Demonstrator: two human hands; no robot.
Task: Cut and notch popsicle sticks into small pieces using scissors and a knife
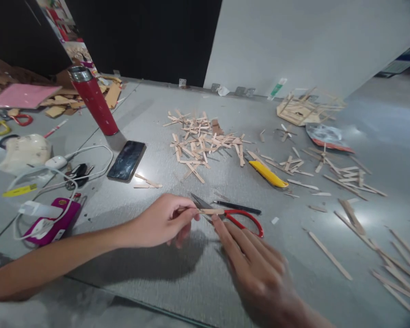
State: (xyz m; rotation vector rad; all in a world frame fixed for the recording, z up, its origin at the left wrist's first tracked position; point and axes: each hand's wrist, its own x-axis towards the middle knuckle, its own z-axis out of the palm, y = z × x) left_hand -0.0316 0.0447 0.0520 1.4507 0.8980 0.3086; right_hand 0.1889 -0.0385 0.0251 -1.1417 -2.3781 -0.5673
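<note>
My left hand is closed, with thumb and forefinger pinching a thin, flat wooden stick. The stick points right, across a pair of scissors with red handles and grey blades. My right hand has its fingers stretched out, and the index fingertip touches the stick near its right end. Its thumb is hidden beneath the hand. Close behind the scissors lies a slim black pen-like tool. A yellow utility knife is farther back on the right.
Wooden sticks lie heaped mid-table, with more scattered right. A stick framework stands at the back right. Leftward are a phone, a red bottle, a purple power strip and white cables. The table edge runs nearest me.
</note>
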